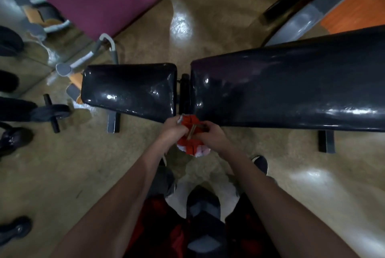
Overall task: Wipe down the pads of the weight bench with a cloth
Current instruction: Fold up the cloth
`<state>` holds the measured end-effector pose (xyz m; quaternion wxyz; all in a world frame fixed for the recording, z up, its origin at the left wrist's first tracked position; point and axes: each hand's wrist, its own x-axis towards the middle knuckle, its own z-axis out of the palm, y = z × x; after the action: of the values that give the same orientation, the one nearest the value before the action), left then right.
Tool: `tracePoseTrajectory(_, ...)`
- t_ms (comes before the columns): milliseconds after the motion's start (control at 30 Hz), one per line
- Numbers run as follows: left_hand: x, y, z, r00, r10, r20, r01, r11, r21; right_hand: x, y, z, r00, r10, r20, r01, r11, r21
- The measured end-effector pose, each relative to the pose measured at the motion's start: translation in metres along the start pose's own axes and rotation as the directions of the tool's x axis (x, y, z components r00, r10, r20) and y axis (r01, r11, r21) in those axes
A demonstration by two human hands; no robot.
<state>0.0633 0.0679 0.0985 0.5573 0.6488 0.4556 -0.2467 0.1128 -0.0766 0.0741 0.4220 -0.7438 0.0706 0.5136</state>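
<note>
Head view: both hands meet at the centre, just below the gap between the two black pads. The left hand (171, 130) and right hand (210, 135) each grip the red-and-white cloth (190, 132), fingers curled round it. The short pad (129, 88) lies at 10 o'clock, the long pad (291, 86) at 2 o'clock. No writing is readable anywhere. A dumbbell (52, 111) sits at 9 o'clock on the floor (62, 163).

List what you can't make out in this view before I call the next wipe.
- Cloth: bunched between left hand and right hand in the head view; its full shape is hidden.
- Long back pad: right end cut off by the frame edge.
- Seat pad: glare hides whether it is clean.
</note>
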Motion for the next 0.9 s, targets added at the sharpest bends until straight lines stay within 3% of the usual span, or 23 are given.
tracePoseTrajectory(133, 0.038, -0.065, 0.009, 0.998, -0.055, 0.010, 0.054, 0.994, 0.094, 0.037, 0.050, 0.025, 0.999, 0.040, -0.011, -0.041, 0.991, -0.127)
tracePoseTrajectory(367, 0.122, -0.145, 0.043, 0.989, 0.061, -0.137, -0.016, 0.951, 0.308, 0.113, 0.128, 0.041, 0.998, 0.054, -0.014, -0.054, 0.999, -0.009)
tracePoseTrajectory(533, 0.173, -0.174, 0.065, 0.974, 0.118, -0.194, -0.030, 0.913, 0.407, 0.157, 0.154, 0.043, 0.995, 0.067, -0.075, -0.072, 0.996, -0.059)
tracePoseTrajectory(633, 0.194, -0.186, 0.072, 0.964, 0.155, -0.215, -0.051, 0.906, 0.420, 0.210, 0.198, 0.045, 0.995, 0.024, -0.094, -0.041, 0.983, -0.177)
tracePoseTrajectory(767, 0.211, -0.197, 0.075, 0.967, 0.172, -0.189, -0.074, 0.897, 0.435, 0.205, 0.177, 0.057, 0.995, 0.043, -0.090, -0.063, 0.971, -0.232)
tracePoseTrajectory(900, 0.211, -0.201, 0.076, 0.972, 0.192, -0.138, -0.124, 0.911, 0.394, 0.203, 0.179, 0.054, 0.977, 0.008, -0.211, -0.057, 0.972, -0.229)
